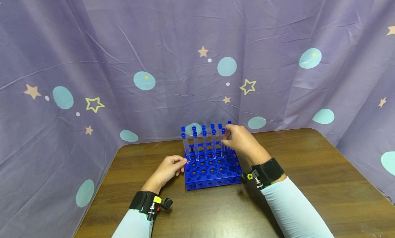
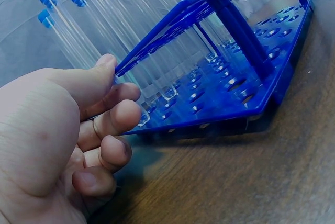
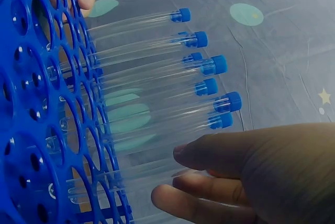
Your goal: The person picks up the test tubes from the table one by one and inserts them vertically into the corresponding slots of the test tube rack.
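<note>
A blue test tube rack [image 1: 213,178] stands on the wooden table, its far rows filled with upright clear test tubes [image 1: 195,147] with blue caps. My left hand [image 1: 169,169] pinches the rack's left edge; in the left wrist view the thumb [image 2: 107,67] lies on the upper plate's corner, the other fingers curled below. At the right end of the tubes, my right hand [image 1: 242,140] has thumb and fingers curled about the upper part of a test tube [image 1: 223,145]. In the right wrist view, the right thumb [image 3: 209,150] partly hides that contact.
The rack's nearer rows show open holes [image 1: 203,171]. Brown wooden table [image 1: 308,169] extends around the rack. A purple curtain [image 1: 172,42] with stars and turquoise spots hangs close behind it. Black straps with small cameras [image 1: 267,171] circle both wrists.
</note>
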`<state>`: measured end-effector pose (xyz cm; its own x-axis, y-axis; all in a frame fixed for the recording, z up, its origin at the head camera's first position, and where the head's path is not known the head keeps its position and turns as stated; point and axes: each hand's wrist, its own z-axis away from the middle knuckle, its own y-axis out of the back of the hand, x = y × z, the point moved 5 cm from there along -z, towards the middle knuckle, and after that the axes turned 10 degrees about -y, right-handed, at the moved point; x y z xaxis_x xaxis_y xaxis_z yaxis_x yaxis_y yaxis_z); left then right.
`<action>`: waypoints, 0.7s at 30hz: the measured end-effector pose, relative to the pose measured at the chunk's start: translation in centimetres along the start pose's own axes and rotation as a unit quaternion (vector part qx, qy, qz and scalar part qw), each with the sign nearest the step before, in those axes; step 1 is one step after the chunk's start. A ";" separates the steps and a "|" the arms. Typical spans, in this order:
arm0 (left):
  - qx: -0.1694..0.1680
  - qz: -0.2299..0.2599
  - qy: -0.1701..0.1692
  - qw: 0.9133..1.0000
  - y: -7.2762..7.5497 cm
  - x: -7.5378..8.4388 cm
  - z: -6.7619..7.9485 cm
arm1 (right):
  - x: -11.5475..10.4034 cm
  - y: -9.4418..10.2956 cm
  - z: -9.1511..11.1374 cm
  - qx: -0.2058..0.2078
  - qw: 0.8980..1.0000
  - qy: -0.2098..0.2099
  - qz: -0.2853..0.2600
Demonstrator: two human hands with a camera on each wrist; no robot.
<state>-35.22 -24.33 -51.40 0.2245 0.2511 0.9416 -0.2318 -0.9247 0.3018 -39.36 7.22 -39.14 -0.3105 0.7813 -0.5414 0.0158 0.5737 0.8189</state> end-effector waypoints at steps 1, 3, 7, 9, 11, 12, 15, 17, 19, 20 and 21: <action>0.000 0.000 0.001 1.000 0.0 0.0 0.0 | 0.1 -0.1 0.0 -0.001 1.000 -0.001 0.001; 0.000 0.000 0.001 1.000 -0.1 0.0 0.1 | 0.1 -0.1 0.0 -0.002 1.000 -0.002 0.006; -0.001 0.001 0.004 1.000 -0.3 0.0 0.3 | 0.4 -0.2 0.1 -0.015 1.000 -0.011 0.004; 0.000 0.000 0.003 1.000 -0.3 0.1 0.2 | 0.5 0.0 0.2 -0.028 0.999 -0.019 -0.002; 0.001 0.000 0.004 1.000 -0.4 0.1 0.2 | 0.7 0.3 0.2 -0.049 0.998 -0.030 -0.017; 0.001 -0.001 0.004 1.000 -0.4 0.1 0.2 | 0.8 0.5 0.2 -0.062 0.997 -0.036 -0.028; -0.001 -0.003 0.005 1.000 -0.2 0.0 0.2 | 1.4 1.1 0.4 -0.096 0.991 -0.058 -0.067; -0.004 -0.001 0.010 1.000 -0.1 -0.2 0.3 | 1.8 1.7 0.4 -0.103 0.988 -0.066 -0.090; -0.003 0.005 0.017 1.000 0.1 -0.4 0.5 | 2.3 2.5 0.5 -0.099 0.987 -0.067 -0.110; -0.002 0.011 0.021 1.000 0.1 -0.6 0.6 | 2.4 2.9 0.6 -0.093 0.987 -0.063 -0.115; 0.000 0.017 0.024 1.000 0.2 -0.7 0.6 | 2.6 3.3 0.6 -0.085 0.987 -0.060 -0.119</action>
<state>-34.81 -24.89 -52.10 0.1707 0.2327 0.9574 -0.2395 -0.9328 0.2694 -39.55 11.33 -37.95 -0.1710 0.6587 -0.7327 -0.2067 0.7032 0.6803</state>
